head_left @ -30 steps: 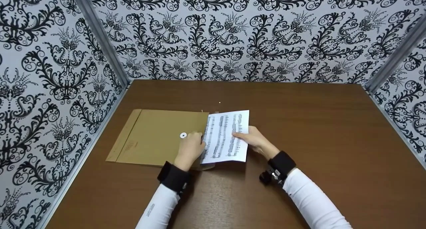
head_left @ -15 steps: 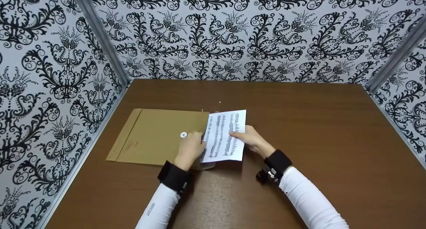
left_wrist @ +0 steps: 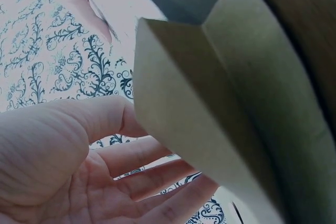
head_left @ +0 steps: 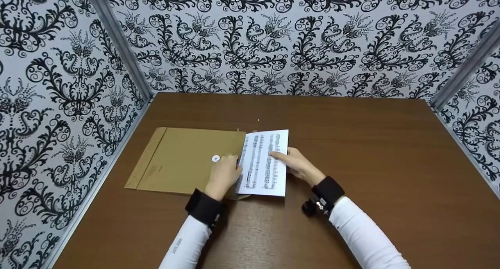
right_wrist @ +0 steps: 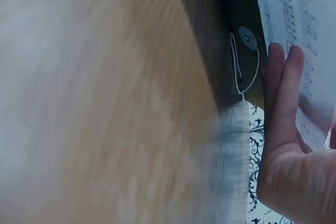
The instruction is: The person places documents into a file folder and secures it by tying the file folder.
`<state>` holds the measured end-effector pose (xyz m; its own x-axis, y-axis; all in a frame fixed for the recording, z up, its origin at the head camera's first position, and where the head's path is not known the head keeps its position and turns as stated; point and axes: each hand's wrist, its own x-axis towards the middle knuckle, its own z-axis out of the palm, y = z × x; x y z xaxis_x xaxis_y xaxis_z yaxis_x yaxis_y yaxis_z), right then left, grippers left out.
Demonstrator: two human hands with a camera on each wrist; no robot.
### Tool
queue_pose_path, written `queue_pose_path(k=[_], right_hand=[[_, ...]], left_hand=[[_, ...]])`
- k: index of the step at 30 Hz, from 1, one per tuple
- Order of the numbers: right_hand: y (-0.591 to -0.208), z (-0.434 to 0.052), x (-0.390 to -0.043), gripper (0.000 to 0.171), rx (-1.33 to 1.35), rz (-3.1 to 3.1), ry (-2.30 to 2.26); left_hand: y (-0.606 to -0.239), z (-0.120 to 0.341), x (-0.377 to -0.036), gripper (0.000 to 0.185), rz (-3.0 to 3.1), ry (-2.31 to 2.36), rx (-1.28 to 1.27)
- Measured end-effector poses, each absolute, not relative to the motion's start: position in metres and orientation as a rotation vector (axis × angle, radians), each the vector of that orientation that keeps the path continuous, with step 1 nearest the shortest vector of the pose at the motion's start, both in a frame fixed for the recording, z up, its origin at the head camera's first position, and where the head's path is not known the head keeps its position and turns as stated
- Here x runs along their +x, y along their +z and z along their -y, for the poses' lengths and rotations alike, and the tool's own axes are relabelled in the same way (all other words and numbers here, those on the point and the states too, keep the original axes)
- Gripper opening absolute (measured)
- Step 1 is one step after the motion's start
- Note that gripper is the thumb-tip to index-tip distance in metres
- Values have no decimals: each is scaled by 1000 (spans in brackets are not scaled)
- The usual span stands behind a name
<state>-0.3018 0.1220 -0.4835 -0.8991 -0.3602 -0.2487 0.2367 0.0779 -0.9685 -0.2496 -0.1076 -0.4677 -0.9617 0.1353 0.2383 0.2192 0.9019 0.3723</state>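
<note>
A brown envelope (head_left: 187,155) lies on the table, its mouth facing right. My left hand (head_left: 224,173) holds the upper edge of that mouth; in the left wrist view the hand (left_wrist: 121,166) has thumb and fingers at the edge of the envelope (left_wrist: 184,98), whose folded side shows. A printed sheet of music (head_left: 263,163) reaches partway into the mouth, its left end hidden inside. At its right edge my right hand (head_left: 295,162) pinches it, thumb on top and fingers underneath. Those fingers (right_wrist: 286,87) stretch along the underside of the sheet (right_wrist: 310,30) in the right wrist view.
A white button (head_left: 215,158) sits on the envelope's upper face. Another button (right_wrist: 248,38) with a looped string is on the flap, beneath the sheet. The brown table (head_left: 363,155) meets patterned walls (head_left: 258,38) at the back and sides.
My right hand and the sheet have shifted slightly left, towards the envelope. The sheet's near right corner now sits nearer to me. The left hand and envelope have stayed in place.
</note>
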Motion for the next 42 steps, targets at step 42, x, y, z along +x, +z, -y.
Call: queue_pose_path(k=[42], right_hand=[[-481,-135,-276,51,-55,-1903,-1913]], left_hand=[[-467,108,-251,14,2905,-612,-247]])
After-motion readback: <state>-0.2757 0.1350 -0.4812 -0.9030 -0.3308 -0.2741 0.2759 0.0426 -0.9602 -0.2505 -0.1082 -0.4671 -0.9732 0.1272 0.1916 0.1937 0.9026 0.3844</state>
